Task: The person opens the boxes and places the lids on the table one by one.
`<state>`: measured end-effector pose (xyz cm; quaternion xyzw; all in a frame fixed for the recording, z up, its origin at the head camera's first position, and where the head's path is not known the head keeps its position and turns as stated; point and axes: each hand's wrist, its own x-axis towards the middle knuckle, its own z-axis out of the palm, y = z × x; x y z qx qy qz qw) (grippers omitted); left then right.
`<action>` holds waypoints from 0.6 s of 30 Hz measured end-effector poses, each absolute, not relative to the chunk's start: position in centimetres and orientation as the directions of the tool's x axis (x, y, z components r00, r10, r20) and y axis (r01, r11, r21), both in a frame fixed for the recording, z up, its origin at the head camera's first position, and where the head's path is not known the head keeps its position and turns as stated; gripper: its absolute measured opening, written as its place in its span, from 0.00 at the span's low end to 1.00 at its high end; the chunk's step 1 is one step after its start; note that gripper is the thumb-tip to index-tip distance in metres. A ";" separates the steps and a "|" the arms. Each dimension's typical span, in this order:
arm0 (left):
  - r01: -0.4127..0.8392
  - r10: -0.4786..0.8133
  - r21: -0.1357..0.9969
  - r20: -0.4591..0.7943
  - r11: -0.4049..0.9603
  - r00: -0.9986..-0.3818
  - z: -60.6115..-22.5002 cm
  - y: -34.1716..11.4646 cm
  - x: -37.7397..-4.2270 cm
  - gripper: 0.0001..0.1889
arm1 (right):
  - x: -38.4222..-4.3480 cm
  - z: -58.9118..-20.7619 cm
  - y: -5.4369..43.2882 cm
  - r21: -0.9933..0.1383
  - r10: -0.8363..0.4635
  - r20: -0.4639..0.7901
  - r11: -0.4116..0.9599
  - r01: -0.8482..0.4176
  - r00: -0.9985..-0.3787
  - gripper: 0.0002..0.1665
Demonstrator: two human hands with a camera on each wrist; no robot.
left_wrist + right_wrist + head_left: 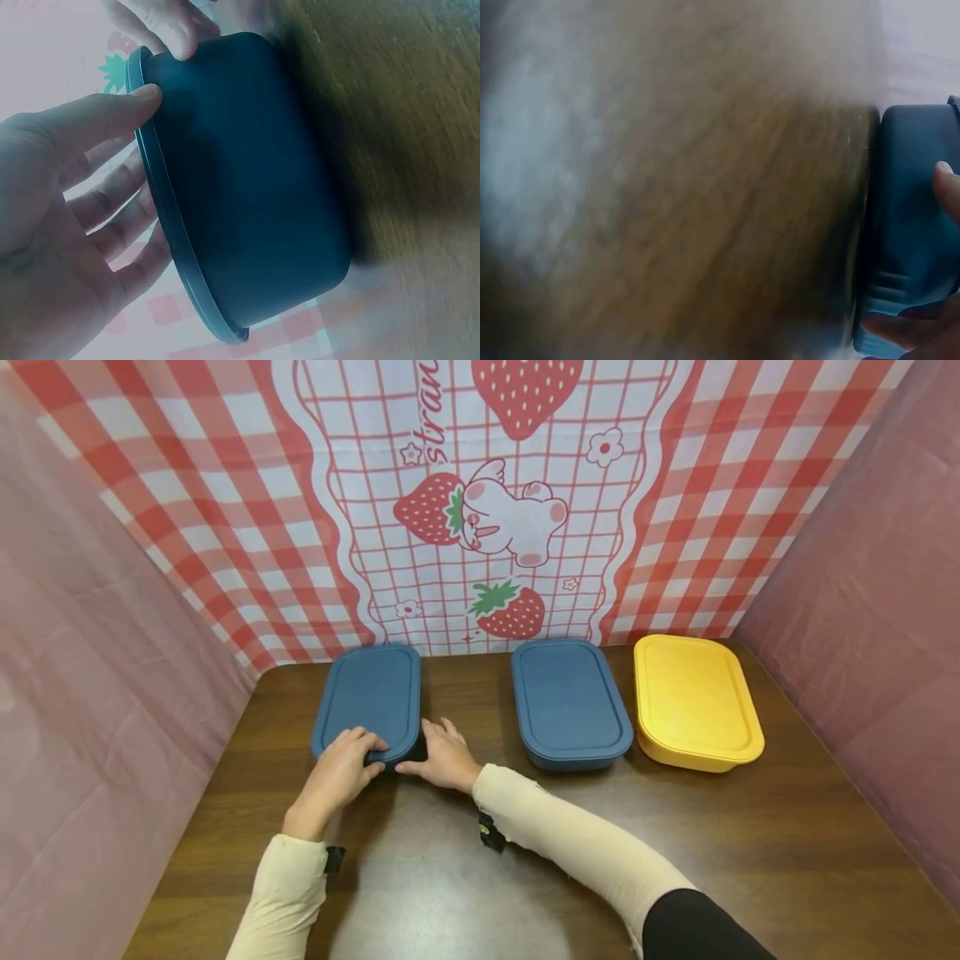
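Observation:
A blue lidded food container (371, 693) stands at the left of the wooden table. At its near edge my left hand (341, 774) pinches the lid (166, 202): in the left wrist view the thumb sits on the rim, with the fingers over the top. Around the near right corner, my right hand (446, 760) holds the container's body, thumb at the front wall and fingers along the side. The right wrist view shows these fingertips (885, 324) against the blue side wall. The lid lies on the container; the inside is hidden.
A second blue lidded container (572, 697) stands to the right, with a yellow lidded container (697, 697) close beside it. Behind the table (465, 893) hangs a red-checked strawberry cloth (480, 602). Pink curtains (97, 693) hang at both sides.

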<state>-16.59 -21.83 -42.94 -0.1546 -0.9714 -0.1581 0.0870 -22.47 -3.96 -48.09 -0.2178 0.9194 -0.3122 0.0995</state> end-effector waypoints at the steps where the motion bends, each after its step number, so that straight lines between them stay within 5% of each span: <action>1: 0.329 0.271 0.283 0.224 0.901 -0.936 -43.0 -21.8 -16.6 0.12 | -22.5 -48.1 -4.0 -0.610 -0.463 -0.051 0.716 -0.339 -0.885 0.56; 18: 0.374 0.290 0.284 0.296 0.883 -0.910 -43.8 -22.0 -16.4 0.12 | -22.2 -48.4 -5.0 -0.657 -0.486 0.001 0.658 -0.367 -0.874 0.56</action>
